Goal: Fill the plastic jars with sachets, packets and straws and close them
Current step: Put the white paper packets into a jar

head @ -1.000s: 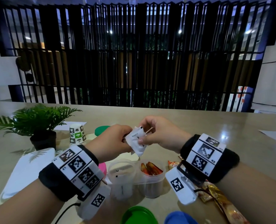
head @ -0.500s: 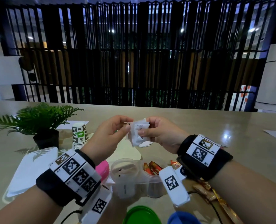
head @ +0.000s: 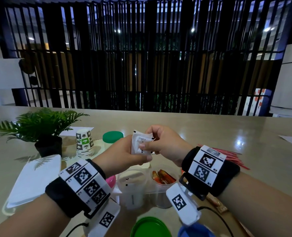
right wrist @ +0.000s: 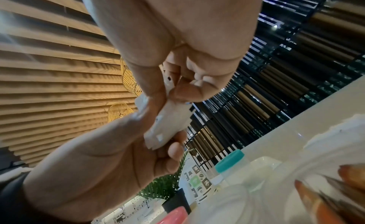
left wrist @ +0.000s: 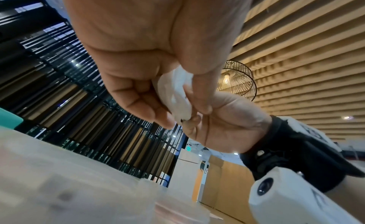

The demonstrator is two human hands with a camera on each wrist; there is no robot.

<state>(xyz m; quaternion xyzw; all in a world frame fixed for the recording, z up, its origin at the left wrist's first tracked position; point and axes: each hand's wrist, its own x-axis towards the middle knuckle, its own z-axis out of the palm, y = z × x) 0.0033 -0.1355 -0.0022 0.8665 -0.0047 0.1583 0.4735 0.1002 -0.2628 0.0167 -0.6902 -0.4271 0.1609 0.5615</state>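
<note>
Both your hands are raised above the beige table [head: 210, 134], meeting over the two open clear plastic jars [head: 135, 189] near its near edge. Your left hand [head: 123, 156] curls its fingers and thumb round the lower part of a small bundle of white paper sachets [head: 141, 144]; the left wrist view shows the sachets [left wrist: 175, 94] pressed between thumb and fingers. Your right hand [head: 165, 142] pinches the same bundle at its right side, thumb in front, fingers behind. So the sachets are held in the air by both hands, directly above the jars and touching neither.

The left jar holds white sachets; the right jar [head: 164, 189] holds orange-red packets [head: 162, 177]. A round green plastic lid [head: 150, 226] and a blue lid [head: 193, 230] lie at the near edge. A closed jar with a green lid [head: 112, 136] stands farther back, beside a stack of printed paper cups [head: 84, 142] and a small potted green plant [head: 39, 129] toward the left edge. Thin red straws [head: 234, 158] lie to the right, behind your right wrist.
</note>
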